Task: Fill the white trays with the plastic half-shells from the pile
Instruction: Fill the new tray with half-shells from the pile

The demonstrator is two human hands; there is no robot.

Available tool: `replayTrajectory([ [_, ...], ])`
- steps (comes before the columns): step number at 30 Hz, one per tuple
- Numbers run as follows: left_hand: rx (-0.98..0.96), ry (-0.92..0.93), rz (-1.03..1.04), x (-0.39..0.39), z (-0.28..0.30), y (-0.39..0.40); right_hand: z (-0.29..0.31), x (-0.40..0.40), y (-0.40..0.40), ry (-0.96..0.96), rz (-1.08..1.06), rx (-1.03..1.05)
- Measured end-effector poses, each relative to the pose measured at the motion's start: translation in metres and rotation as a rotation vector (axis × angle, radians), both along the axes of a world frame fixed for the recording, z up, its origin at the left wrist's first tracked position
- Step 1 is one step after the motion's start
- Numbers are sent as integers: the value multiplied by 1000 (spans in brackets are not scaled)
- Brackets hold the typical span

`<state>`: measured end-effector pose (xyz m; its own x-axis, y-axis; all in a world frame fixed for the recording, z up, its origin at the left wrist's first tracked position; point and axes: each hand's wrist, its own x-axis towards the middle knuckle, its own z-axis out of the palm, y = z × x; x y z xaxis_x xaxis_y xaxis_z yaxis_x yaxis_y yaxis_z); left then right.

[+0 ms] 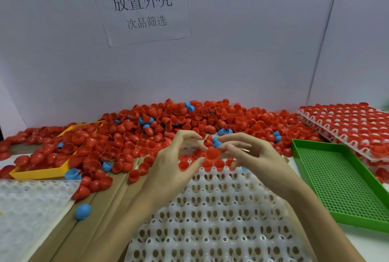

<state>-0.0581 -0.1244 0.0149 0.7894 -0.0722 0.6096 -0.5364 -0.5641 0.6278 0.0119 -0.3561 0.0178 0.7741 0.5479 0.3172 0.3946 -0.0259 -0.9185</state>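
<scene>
Nearest you lies the white tray [221, 215], most of its cups bare, with only a few red half-shells [212, 165] seated along its far edge. Your hands meet just above that far edge. Your left hand [176, 162] has its fingers curled toward a red shell [211, 153] that sits between both hands; your right hand [250, 154] curls in from the other side, fingertips by a blue piece [215, 142]. Which hand actually grips the red shell you cannot tell.

To your left a second white tray [29, 202] overlaps brown cardboard [101, 202], with a loose blue shell [82, 211] beside it. To your right a green perforated tray [339, 179] lies just beside the working tray.

Beyond your hands the pile [168, 127] spreads across the table's width, spilling over a yellow tray [37, 172] on the left. Filled trays [345, 125] are stacked far right. On the back wall a paper sign [141, 7] reads 放置外壳, then 次品筛选.
</scene>
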Motion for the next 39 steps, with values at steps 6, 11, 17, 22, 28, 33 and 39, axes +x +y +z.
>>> replayTrajectory([
  [6, 3, -45, -15, -13, -5, -12, 1, -13, 13, 24, 66, -6],
  [11, -89, -34, 64, -15, -8, -18, -1, -15, 16, 61, 86, -37],
  [17, -213, 75, 56, -14, -9, -17, -7, -10, 16, 19, 55, -124],
  [22, -122, 10, 77, -7, -7, -2, 0, 7, -14, -38, -176, -55],
  [28, 174, 45, 400, 14, -27, 39, -19, 36, -51, -184, -662, -329],
  [33, 198, 241, 406, 22, -48, 48, -32, 42, -45, -224, -652, -629],
  [39, 237, 255, 408, 24, -53, 46, -36, 43, -36, -229, -626, -683],
])
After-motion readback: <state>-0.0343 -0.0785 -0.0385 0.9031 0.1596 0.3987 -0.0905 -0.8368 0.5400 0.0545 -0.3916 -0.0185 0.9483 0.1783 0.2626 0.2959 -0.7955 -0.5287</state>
